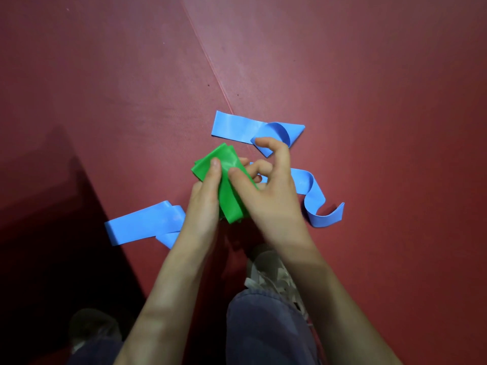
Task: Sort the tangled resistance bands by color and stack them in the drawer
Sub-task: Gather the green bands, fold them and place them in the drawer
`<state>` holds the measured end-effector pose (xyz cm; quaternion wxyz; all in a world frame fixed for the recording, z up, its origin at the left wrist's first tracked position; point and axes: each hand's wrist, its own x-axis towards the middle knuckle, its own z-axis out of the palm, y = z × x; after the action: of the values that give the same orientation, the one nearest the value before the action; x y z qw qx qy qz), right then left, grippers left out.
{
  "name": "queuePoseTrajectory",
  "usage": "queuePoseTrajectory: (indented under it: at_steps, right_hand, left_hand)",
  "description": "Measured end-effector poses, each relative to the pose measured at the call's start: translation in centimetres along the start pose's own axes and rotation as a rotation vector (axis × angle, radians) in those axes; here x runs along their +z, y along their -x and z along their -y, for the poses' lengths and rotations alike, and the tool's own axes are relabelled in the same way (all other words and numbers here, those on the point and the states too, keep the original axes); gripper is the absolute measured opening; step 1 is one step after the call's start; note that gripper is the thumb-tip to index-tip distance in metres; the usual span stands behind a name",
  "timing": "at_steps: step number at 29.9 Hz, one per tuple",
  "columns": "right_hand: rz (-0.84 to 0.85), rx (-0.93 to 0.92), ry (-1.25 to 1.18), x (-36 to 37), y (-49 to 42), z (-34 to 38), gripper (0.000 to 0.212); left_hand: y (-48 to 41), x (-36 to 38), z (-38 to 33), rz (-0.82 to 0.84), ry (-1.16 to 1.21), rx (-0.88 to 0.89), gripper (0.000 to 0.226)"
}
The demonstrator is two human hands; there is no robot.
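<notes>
A green resistance band (226, 177), folded into a flat packet, is held above the red floor between both hands. My left hand (204, 204) pins its left side with the thumb on top. My right hand (266, 191) presses its right side with the thumb, the fingers curled above. Blue band lies loose on the floor around the hands: one flat stretch with a curl (237, 126) beyond them, a wavy stretch (313, 198) to the right, and a folded stretch (142, 225) to the left. No drawer is in view.
The floor is red matting (369, 101) with a seam (208, 59) running diagonally from the top toward the bands. A dark shadowed area (39, 246) fills the lower left. My knees in purple trousers (263, 325) and a white shoe (268, 272) are below the hands.
</notes>
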<state>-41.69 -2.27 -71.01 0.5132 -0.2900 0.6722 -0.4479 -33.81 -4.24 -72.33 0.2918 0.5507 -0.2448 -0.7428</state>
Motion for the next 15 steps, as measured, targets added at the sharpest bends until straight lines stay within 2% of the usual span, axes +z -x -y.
queuePoseTrajectory:
  at_steps: [5, 10, 15]
  right_hand:
    - [0.041, 0.021, -0.062, -1.0, 0.3, 0.1, 0.037]
    - [0.271, 0.086, -0.171, -3.3, 0.1, 0.4, 0.025]
    - [0.44, 0.144, 0.012, -5.3, 0.4, -1.5, 0.025]
  left_hand:
    - [0.2, -0.4, -1.0, -0.036, -0.077, 0.107, 0.037]
    - [0.4, -0.5, -2.8, 0.046, -0.116, 0.2, 0.047]
    - [0.6, -0.2, -4.2, 0.085, -0.126, 0.26, 0.049]
